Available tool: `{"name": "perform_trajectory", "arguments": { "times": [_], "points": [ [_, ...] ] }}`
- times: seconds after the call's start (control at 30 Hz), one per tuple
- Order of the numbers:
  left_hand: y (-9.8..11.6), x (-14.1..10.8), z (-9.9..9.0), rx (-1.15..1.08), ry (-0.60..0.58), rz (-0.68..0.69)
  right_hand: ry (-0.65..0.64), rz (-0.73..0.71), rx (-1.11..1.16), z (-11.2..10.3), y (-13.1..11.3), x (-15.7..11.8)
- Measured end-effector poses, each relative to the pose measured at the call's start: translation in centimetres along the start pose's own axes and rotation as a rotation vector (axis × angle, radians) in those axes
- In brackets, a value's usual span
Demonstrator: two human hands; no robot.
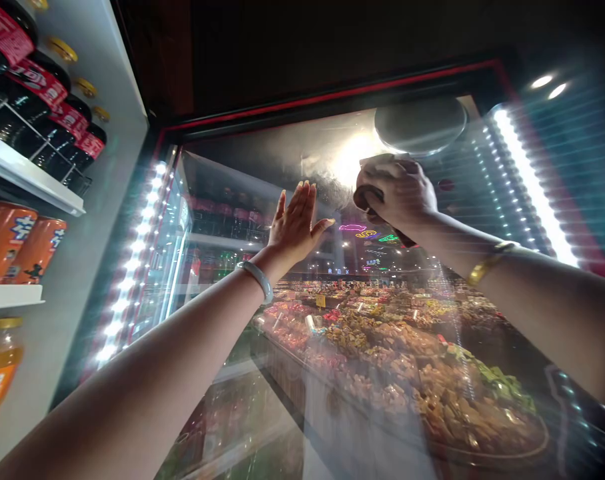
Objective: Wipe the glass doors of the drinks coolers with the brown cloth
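A large glass door (pixel 242 180) in a dark frame with a red edge line fills the middle of the view. My left hand (pixel 296 223) is raised with its palm flat toward the glass and its fingers stretched. A pale bangle (pixel 257 280) circles that wrist. Higher and to the right, my right hand (pixel 405 190) is closed around a dark brown cloth (pixel 370 199) at the glass. A folded edge of the cloth shows below the fingers. Hazy streaks mark the pane near the cloth. On the right wrist is a gold bracelet (pixel 490 263).
At left, white shelves (pixel 27 177) hold dark bottles with red labels (pixel 40 80), orange cans (pixel 20 240) and a yellow-capped bottle (pixel 1 367). Bright light strips (pixel 132 260) run along both door sides. Heaped small goods (pixel 392 373) show in or through the glass among reflections.
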State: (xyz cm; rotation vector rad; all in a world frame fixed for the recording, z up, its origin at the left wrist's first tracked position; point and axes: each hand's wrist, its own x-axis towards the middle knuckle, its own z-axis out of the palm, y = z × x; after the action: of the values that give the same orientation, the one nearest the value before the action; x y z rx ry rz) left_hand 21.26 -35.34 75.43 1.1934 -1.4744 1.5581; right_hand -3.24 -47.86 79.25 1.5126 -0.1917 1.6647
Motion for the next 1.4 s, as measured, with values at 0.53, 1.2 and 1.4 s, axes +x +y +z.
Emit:
{"name": "perform_trajectory", "arguments": {
  "times": [0.53, 1.2, 1.4],
  "points": [
    [-0.4, -1.3, 0.5, -0.025, 0.039, -0.063, -0.040, 0.080, 0.003, 1.0, -5.0, 1.4],
    [0.2, -1.8, 0.3, -0.026, 0.188, -0.186, -0.054, -0.103, 0.102, 3.0, -10.1, 3.5],
    [0.5, -1.9, 0.0, -0.029, 0.206, -0.233, -0.115, -0.220, 0.070, 1.1, -8.9, -1.0]
  ]
}}
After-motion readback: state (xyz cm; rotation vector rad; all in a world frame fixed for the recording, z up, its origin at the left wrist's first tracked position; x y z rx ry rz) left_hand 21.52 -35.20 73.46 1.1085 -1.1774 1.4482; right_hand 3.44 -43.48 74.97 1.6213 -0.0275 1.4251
